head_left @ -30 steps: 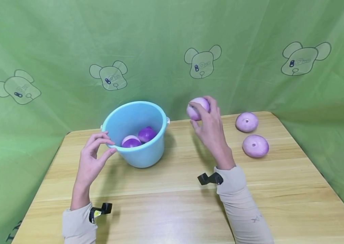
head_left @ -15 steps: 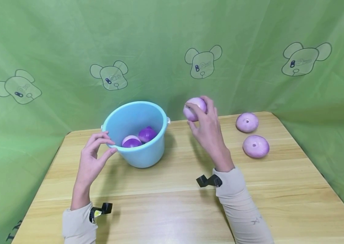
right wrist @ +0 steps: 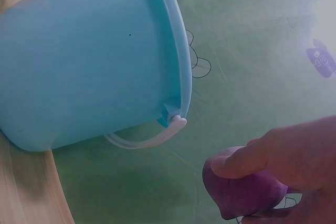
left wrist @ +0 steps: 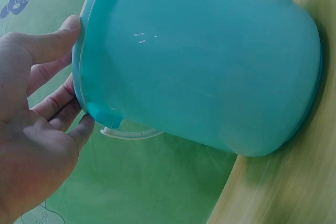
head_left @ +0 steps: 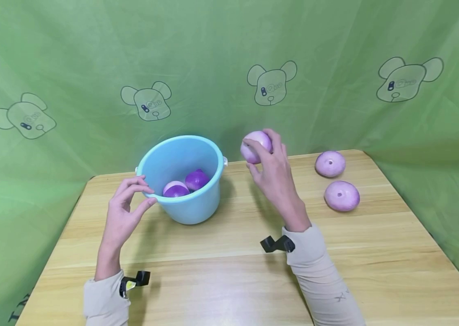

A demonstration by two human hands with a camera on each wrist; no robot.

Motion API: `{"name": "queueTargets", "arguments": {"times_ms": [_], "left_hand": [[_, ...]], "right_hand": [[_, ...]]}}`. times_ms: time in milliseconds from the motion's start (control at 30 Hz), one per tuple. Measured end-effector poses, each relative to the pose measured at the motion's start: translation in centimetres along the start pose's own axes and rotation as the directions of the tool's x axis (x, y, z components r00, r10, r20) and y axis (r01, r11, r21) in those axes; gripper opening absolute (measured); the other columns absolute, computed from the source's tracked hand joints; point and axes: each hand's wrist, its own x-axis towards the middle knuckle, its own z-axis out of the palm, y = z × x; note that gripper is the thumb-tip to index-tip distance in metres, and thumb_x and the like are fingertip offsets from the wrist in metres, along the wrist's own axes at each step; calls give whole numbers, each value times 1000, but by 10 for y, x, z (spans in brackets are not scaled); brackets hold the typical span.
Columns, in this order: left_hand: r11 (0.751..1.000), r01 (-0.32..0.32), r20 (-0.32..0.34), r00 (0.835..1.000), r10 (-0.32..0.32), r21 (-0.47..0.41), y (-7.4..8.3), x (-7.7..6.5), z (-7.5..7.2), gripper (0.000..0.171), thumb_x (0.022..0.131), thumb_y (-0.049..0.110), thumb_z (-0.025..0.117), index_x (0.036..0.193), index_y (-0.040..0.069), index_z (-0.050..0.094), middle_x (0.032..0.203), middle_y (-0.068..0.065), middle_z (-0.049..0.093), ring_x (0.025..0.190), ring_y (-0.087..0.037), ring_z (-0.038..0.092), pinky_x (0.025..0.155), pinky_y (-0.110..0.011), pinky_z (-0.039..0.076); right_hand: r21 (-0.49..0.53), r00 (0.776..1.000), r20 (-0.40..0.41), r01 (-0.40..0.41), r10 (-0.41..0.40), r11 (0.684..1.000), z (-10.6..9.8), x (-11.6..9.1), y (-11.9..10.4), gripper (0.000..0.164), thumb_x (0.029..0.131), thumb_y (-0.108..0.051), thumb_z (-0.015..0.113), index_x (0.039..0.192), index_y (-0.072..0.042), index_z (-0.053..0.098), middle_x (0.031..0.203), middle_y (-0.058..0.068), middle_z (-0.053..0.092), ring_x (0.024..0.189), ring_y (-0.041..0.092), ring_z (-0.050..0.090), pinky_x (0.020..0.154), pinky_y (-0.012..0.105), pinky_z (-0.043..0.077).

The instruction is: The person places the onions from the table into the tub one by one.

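Note:
A light blue bucket [head_left: 190, 209] stands upright on the table, with two purple onions [head_left: 197, 179] lying inside. My left hand [head_left: 121, 213] holds the bucket's near left rim between thumb and fingers; the left wrist view shows the thumb [left wrist: 52, 43] against the rim's edge. Right of the bucket, my right hand [head_left: 274, 174] grips another onion [head_left: 252, 154] in the air, apart from the bucket. In the right wrist view this onion [right wrist: 241, 195] shows a darker purple side and a pointed tip.
Two more onions [head_left: 330, 164] lie on the right side of the wooden table [head_left: 229, 280], one behind the other. The bucket's white handle [right wrist: 152, 141] hangs down behind it. A green cloth [head_left: 213, 54] with printed bear heads surrounds the table's back and sides.
My right hand has shifted a little to the left with the onion, nearer to the bucket. The left hand and the bucket stay in place.

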Motion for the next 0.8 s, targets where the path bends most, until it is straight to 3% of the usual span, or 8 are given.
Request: {"name": "queueTargets", "arguments": {"times_ms": [600, 800], "left_hand": [[1000, -21, -5, 1000, 21, 7, -4, 0, -1, 17, 84, -22, 70, 98, -13, 68, 115, -25, 54, 134, -38, 46, 123, -33, 34], [1000, -28, 0, 1000, 28, 1, -3, 0, -1, 16, 84, -22, 70, 98, -16, 66, 115, -33, 54, 133, -44, 44, 123, -34, 33]], "right_hand": [[12, 999, 5, 33, -33, 999, 3, -2, -10, 57, 83, -1, 84, 135, -17, 67, 158, 17, 33, 140, 40, 39, 114, 58, 43], [11, 999, 7, 37, -37, 999, 5, -2, -13, 57, 83, -1, 84, 135, -16, 67, 158, 17, 33, 139, 40, 40, 113, 56, 44]]}}
